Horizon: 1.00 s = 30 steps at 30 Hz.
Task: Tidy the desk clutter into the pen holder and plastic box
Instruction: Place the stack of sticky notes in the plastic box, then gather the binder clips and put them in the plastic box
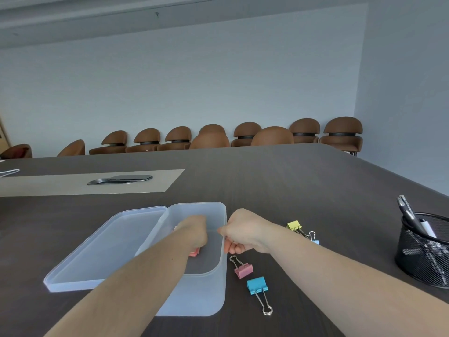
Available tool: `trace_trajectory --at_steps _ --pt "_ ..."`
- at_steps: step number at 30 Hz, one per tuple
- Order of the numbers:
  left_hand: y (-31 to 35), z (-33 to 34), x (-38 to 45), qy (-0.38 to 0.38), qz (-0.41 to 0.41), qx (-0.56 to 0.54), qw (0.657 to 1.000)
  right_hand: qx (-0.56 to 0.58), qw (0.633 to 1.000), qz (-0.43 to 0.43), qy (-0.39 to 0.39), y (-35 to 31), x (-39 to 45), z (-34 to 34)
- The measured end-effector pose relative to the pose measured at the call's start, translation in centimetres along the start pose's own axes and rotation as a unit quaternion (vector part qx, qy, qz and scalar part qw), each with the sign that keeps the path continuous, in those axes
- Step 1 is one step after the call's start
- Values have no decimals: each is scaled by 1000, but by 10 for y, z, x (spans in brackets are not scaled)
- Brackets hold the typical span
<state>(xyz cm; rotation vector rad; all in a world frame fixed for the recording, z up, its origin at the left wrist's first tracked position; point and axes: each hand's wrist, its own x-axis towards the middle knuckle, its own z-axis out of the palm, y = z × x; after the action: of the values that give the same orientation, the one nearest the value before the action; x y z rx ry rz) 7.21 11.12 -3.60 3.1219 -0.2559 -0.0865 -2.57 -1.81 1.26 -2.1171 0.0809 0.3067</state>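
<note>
A clear plastic box (213,295) stands open on the dark table, its lid (97,254) lying flat to the left. My left hand (194,233) reaches inside the box, fingers closed on a pink item (195,252) that is mostly hidden. My right hand (243,232) pinches the box's right wall. To the right of the box lie a pink binder clip (243,270), a blue binder clip (257,285), a yellow binder clip (294,225) and a pale blue one (315,241), partly hidden by my right forearm. A black mesh pen holder (422,254) with pens stands at the far right.
A grey inset strip with a metal cable hatch (120,180) runs across the table's left back. A white cable (9,171) lies at the left edge. Brown chairs (272,136) line the far side. The table's right edge slopes close behind the pen holder.
</note>
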Motion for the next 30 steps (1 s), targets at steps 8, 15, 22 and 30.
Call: trace_trajectory --at_steps 8,15,22,30 --pt "-2 -1 -2 17 4 19 1000 5 1000 2 7 1 -6 3" --pt "15 -38 -20 43 6 22 999 9 999 -1 40 7 -20 -7" --pt "59 -66 -66 121 15 -36 992 -28 998 11 59 21 -55 -35" --pt "117 -36 -108 102 113 -77 985 -177 976 21 123 80 -81 -72"
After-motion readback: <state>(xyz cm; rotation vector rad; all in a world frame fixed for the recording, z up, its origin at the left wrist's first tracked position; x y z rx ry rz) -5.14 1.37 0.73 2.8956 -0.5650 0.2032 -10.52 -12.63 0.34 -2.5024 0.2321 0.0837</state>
